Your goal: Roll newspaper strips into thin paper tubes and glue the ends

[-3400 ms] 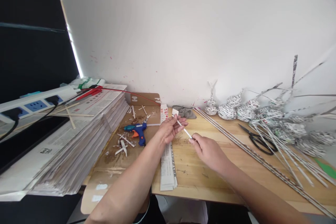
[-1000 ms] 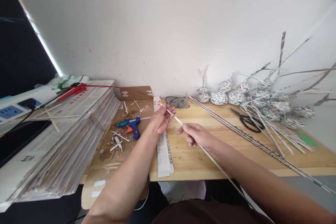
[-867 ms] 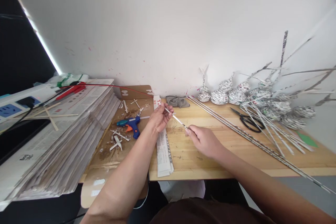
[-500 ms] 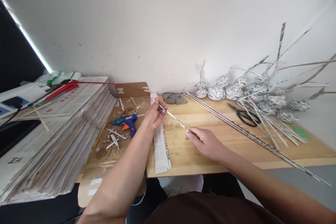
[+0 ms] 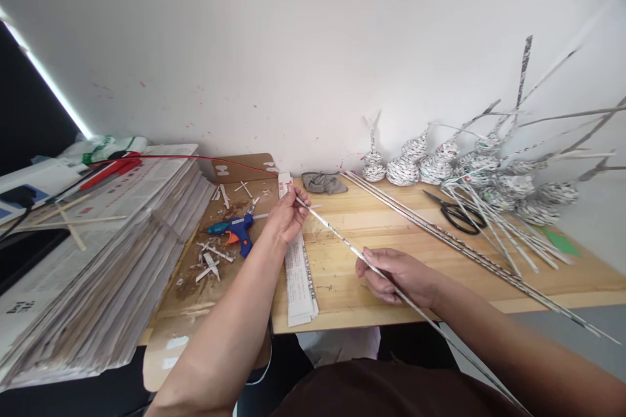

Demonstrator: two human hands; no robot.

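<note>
A long, thin rolled paper stick (image 5: 337, 232) runs slantwise between my hands and on past my right forearm to the lower right. My left hand (image 5: 288, 214) pinches its upper end with closed fingers. Farther down, my right hand (image 5: 394, 273) is closed around the stick between thumb and fingers. Beneath my left hand lies a stack of printed paper strips (image 5: 299, 283) on the wooden table (image 5: 337, 306). A blue glue gun (image 5: 239, 233) rests left of my left wrist.
A tall newspaper stack (image 5: 132, 260) stands at the left. Paper scraps (image 5: 210, 266) lie around the glue gun. A grey cloth (image 5: 325, 183) sits near the wall. Right are long paper sticks (image 5: 420, 227), black scissors (image 5: 460, 216) and several woven paper gourds (image 5: 403, 171).
My right hand has shifted a little right and down, its grip turned, and a much longer part of the paper stick now shows beyond it. The left hand has barely moved.
</note>
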